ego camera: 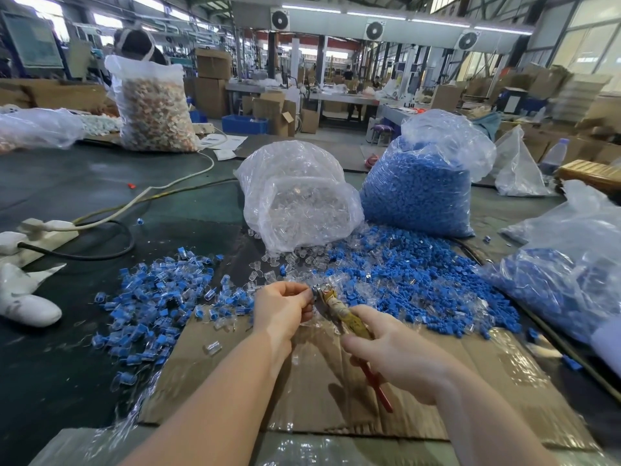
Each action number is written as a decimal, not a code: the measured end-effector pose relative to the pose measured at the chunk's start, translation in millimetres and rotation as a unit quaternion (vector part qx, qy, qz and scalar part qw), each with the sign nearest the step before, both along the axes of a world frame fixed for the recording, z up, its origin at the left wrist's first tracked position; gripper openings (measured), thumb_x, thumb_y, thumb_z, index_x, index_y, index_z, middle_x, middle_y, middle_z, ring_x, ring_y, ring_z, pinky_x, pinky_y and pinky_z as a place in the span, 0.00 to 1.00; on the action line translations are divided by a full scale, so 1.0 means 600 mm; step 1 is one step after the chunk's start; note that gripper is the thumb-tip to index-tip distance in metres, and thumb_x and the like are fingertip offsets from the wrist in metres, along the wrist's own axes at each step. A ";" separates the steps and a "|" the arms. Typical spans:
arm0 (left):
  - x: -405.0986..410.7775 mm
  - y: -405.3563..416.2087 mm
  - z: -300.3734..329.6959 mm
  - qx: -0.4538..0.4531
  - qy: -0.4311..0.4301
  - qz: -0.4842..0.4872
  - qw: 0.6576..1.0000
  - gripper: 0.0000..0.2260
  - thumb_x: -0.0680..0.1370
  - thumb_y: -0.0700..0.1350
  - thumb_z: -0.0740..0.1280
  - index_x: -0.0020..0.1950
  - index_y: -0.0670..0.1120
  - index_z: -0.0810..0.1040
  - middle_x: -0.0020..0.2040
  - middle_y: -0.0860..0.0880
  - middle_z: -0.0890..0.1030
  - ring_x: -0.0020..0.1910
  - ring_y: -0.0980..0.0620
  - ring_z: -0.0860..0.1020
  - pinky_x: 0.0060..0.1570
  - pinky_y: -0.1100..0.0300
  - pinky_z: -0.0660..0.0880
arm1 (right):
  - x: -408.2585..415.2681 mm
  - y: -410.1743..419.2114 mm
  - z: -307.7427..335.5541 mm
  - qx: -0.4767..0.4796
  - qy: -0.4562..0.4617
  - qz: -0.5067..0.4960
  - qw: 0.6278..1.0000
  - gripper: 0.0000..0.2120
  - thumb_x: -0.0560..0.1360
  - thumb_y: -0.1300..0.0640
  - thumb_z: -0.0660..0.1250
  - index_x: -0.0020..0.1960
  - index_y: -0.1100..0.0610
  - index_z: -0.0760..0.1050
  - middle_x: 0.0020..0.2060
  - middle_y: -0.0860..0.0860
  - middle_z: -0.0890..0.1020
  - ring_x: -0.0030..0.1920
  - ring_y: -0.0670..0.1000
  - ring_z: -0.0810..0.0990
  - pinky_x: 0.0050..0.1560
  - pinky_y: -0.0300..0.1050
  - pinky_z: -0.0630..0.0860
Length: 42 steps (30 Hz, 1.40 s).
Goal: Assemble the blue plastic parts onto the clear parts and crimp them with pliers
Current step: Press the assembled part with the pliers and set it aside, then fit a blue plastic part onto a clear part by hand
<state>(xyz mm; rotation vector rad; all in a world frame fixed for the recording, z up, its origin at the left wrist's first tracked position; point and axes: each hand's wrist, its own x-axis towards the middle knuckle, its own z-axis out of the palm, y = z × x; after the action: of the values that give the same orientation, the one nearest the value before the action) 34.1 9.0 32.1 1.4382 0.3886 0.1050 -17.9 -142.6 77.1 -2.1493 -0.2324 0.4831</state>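
My right hand (393, 354) grips the pliers (339, 314), whose handles are wrapped in yellowish tape with a red end sticking out below. The jaws point up-left and meet the fingertips of my left hand (285, 307), which pinches a small part there; the part itself is mostly hidden. A heap of loose blue parts (413, 290) mixed with clear parts (295, 260) lies just beyond my hands. To the left spreads a pile of assembled blue-and-clear pieces (158, 297).
A bag of clear parts (295, 196) and a bag of blue parts (420, 190) stand behind the heaps. More bagged blue parts (551, 294) sit at right. Flattened cardboard (336, 391) lies under my hands. A power strip (43, 230) with cables lies at left.
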 end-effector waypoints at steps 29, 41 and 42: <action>0.018 0.134 -0.012 0.599 -0.016 0.157 0.785 0.10 0.80 0.45 0.61 0.56 0.52 0.80 0.51 0.48 0.80 0.49 0.46 0.74 0.48 0.53 0.63 | 0.021 -0.098 -0.099 -0.389 -0.178 -0.290 0.856 0.30 0.76 0.39 0.58 0.74 0.46 0.54 0.63 0.55 0.70 0.64 0.55 0.68 0.62 0.53 0.68; 0.015 0.104 -0.032 0.581 -0.060 0.086 0.807 0.10 0.78 0.44 0.64 0.57 0.52 0.80 0.55 0.51 0.75 0.55 0.51 0.63 0.54 0.56 0.60 | 0.025 -0.115 -0.111 -0.450 -0.124 -0.289 0.836 0.28 0.77 0.36 0.49 0.73 0.46 0.53 0.66 0.56 0.67 0.66 0.58 0.65 0.64 0.56 0.65; 0.012 0.088 -0.031 0.554 -0.098 0.077 0.823 0.09 0.77 0.43 0.65 0.55 0.50 0.80 0.54 0.50 0.77 0.52 0.53 0.63 0.52 0.61 0.60 | 0.026 -0.112 -0.106 -0.459 -0.125 -0.289 0.831 0.28 0.77 0.36 0.49 0.72 0.46 0.54 0.66 0.55 0.67 0.67 0.58 0.65 0.65 0.58 0.63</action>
<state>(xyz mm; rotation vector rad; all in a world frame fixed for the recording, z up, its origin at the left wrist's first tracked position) 41.5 61.9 13.6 2.5176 0.2646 0.6992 -2.5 -209.6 13.2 -3.0379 0.6400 -0.1007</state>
